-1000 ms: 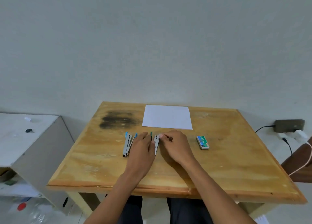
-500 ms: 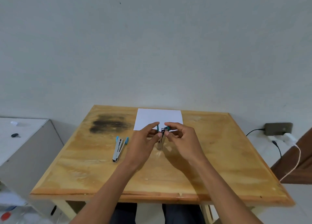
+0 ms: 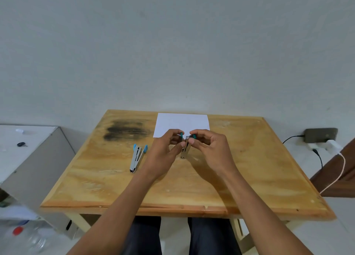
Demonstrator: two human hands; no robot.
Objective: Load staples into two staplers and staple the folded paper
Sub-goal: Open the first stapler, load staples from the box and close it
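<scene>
Just before the paper (image 3: 182, 123), a teal stapler (image 3: 184, 149) was pinched between curled fingers of left hand (image 3: 163, 154) and right hand (image 3: 209, 151).

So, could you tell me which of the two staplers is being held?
The teal-tipped stapler, held by the left hand and right hand; the blue-tipped stapler lies alone on the table.

Prob. a plain home rm. Worn wooden table (image 3: 259, 168) against bare white wall (image 3: 172, 52), grey cabinet (image 3: 34, 158) beside it. Phone (image 3: 320, 135) on charger (image 3: 333, 144) at the right.
</scene>
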